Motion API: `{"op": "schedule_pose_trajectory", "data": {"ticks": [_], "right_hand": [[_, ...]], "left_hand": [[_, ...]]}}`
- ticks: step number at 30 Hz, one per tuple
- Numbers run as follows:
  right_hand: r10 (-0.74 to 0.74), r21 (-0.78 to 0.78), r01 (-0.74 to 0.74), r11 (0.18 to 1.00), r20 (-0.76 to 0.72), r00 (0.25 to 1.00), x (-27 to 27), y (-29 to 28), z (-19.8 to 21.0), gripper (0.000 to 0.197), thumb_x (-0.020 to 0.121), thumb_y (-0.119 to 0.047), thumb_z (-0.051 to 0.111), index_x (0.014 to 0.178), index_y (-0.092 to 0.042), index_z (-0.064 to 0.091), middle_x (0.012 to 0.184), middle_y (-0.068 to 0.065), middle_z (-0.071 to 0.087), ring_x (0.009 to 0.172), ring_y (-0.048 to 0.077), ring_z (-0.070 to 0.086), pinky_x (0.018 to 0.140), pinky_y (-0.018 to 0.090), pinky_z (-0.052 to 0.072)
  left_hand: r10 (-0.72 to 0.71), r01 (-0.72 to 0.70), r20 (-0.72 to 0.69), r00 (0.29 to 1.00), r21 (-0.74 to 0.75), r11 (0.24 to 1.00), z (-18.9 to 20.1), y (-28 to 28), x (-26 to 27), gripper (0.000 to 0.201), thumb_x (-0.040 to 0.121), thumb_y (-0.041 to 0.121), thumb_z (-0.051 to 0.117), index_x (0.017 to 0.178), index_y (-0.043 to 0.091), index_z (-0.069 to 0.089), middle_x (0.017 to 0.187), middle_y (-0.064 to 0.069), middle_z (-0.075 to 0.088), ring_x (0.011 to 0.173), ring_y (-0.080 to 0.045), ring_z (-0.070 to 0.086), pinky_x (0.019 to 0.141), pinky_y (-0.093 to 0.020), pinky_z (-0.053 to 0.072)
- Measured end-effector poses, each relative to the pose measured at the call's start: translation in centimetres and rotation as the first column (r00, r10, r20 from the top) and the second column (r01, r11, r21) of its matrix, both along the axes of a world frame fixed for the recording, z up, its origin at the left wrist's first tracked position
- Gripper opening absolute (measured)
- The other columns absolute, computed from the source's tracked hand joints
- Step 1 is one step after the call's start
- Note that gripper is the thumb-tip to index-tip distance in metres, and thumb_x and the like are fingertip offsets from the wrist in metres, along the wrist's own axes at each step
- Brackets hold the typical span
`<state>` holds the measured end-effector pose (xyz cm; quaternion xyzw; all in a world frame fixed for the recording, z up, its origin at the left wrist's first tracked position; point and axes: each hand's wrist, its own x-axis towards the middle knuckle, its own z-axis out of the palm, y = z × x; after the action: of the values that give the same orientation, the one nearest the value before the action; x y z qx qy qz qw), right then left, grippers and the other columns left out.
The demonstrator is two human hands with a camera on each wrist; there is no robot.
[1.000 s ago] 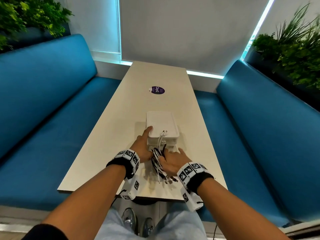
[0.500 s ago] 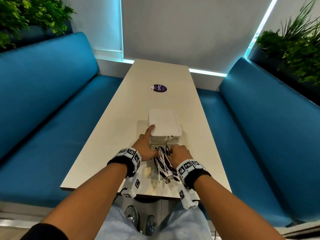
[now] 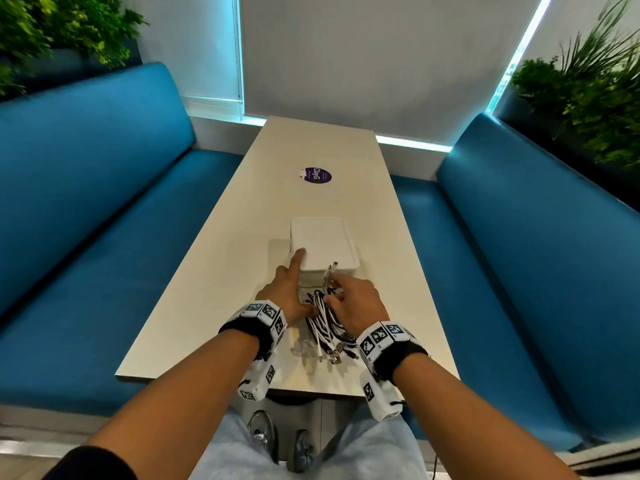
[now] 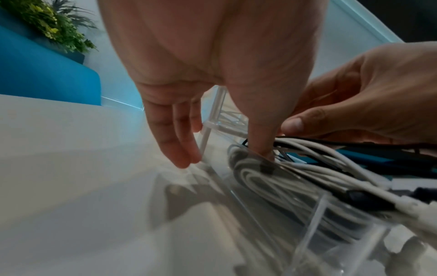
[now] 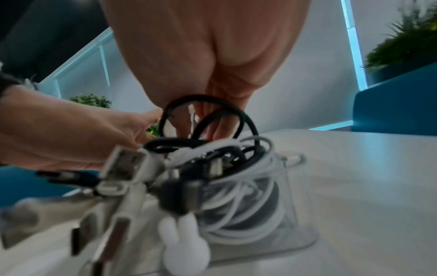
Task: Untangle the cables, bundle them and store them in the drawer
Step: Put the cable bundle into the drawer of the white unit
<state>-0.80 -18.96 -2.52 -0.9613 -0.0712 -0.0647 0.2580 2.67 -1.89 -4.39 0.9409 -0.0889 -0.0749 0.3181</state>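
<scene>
Blue bench seats [image 3: 104, 209] flank a long pale table [image 3: 311, 147] with a purple sticker [image 3: 315, 175] near its far end. At the table's near end stands a white drawer unit [image 3: 323, 244], its clear drawer [image 4: 314, 220] pulled out toward the near edge. A bundle of black and white cables [image 3: 327, 323] lies in the drawer, with plug ends [image 5: 123, 168] hanging over the front wall. The left hand [image 3: 289, 292] is spread, index finger on the unit's top and thumb pressing down among the cables. The right hand [image 3: 356, 306] rests on the bundle; its fingers curl around cable loops [image 5: 203, 119]. Green plants [image 3: 588, 88] stand behind both seats.
</scene>
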Motion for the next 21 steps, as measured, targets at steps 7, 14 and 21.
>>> {"op": "schedule_pose_trajectory", "data": {"ticks": [7,14,21], "right_hand": [[-0.013,-0.043,0.01,0.999,-0.067,0.998,-0.3,1.6,-0.6,0.031,0.088,-0.02,0.057,0.119,-0.02,0.054,0.106,0.007,0.07,0.095,0.029,0.066,0.082,0.037,0.054],[0.207,-0.167,-0.228,0.959,-0.134,0.969,0.0,1.2,-0.7,0.025,0.09,-0.024,0.055,0.109,-0.023,0.071,0.104,0.006,0.072,0.093,0.029,0.065,0.078,0.035,0.052],[0.193,-0.353,-0.233,0.906,-0.145,0.97,0.6,2.1,-1.3,0.025,0.091,-0.028,0.056,0.105,-0.012,0.07,0.103,0.012,0.059,0.093,0.033,0.061,0.078,0.042,0.054]], "left_hand": [[0.023,-0.025,0.026,0.999,0.077,0.997,0.1,-0.3,-0.2,0.116,0.073,0.046,0.075,0.147,0.049,-0.013,0.131,-0.007,0.041,0.092,-0.033,0.063,0.073,-0.037,0.051],[-0.037,0.037,0.0,0.999,0.074,0.997,0.1,0.2,0.1,0.117,0.07,0.042,0.074,0.145,0.052,-0.016,0.134,-0.006,0.038,0.09,-0.032,0.064,0.076,-0.042,0.057],[-0.067,0.058,-0.094,0.993,-0.095,0.994,0.4,0.7,1.1,0.103,0.077,0.039,0.067,0.149,0.049,-0.006,0.14,-0.009,0.037,0.115,-0.032,0.057,0.097,-0.041,0.049]]}}
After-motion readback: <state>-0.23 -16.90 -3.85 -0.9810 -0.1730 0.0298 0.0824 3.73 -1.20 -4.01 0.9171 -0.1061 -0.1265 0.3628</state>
